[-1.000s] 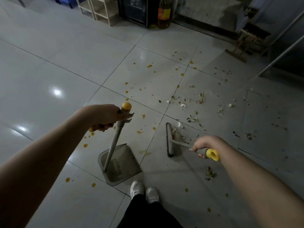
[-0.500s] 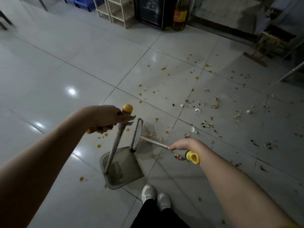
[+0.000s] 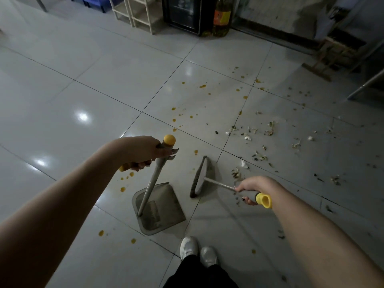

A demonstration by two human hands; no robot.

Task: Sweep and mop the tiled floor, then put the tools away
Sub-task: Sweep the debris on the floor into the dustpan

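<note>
My left hand (image 3: 143, 151) grips the yellow-capped top of a long metal dustpan handle (image 3: 154, 177). The grey dustpan (image 3: 164, 210) rests flat on the pale tiled floor (image 3: 93, 96) just in front of my white shoes. My right hand (image 3: 252, 187) is shut on the short broom's handle, whose yellow end (image 3: 264, 200) sticks out behind it. The broom head (image 3: 200, 176) stands on the floor just right of the dustpan, a small gap apart. Scraps and husks (image 3: 255, 142) lie scattered to the right, and orange spots (image 3: 185, 115) dot the tiles ahead.
At the far wall stand a cream shelf frame (image 3: 138, 12), a dark glass-fronted cabinet (image 3: 182, 13) and a large bottle with an orange label (image 3: 222, 16). A wooden stool or rack (image 3: 332, 53) and a metal leg (image 3: 369, 82) are at the far right.
The broom head, which was at the dustpan's mouth half a second ago, has swung back out to the right. My left hand and the dustpan have stayed put.
</note>
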